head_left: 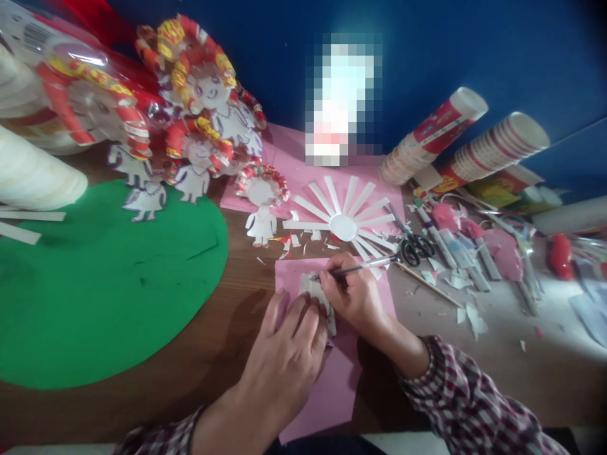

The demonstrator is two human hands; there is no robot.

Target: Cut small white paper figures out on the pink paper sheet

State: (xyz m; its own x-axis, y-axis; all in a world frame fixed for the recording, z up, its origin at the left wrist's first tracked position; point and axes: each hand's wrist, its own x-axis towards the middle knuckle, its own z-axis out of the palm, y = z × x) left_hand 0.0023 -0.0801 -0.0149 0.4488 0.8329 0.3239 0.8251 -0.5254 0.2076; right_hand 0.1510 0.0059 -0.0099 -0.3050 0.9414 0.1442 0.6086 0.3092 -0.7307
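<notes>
Pinched in my right hand (355, 297) is a slim pen (363, 266), its tip down on a small whitish paper piece (309, 283). My left hand (289, 357) lies over the lower part of that piece, fingers stretched out and pressing it onto a sheet of pink paper (332, 401). Much of the piece is hidden under my fingers. Beyond the hands lies a paper cup cut into spread white strips (342, 227). To its left is a white paper figure (262, 218) with a red, coiled paper rim around its head.
A green paper oval (118, 297) covers the table's left side, with several finished paper figures (192, 167) behind it. Stacked paper cups (493, 151), black-handled scissors (416, 250), a wooden stick (429, 285), markers (458, 249) and paper scraps (474, 319) occupy the right.
</notes>
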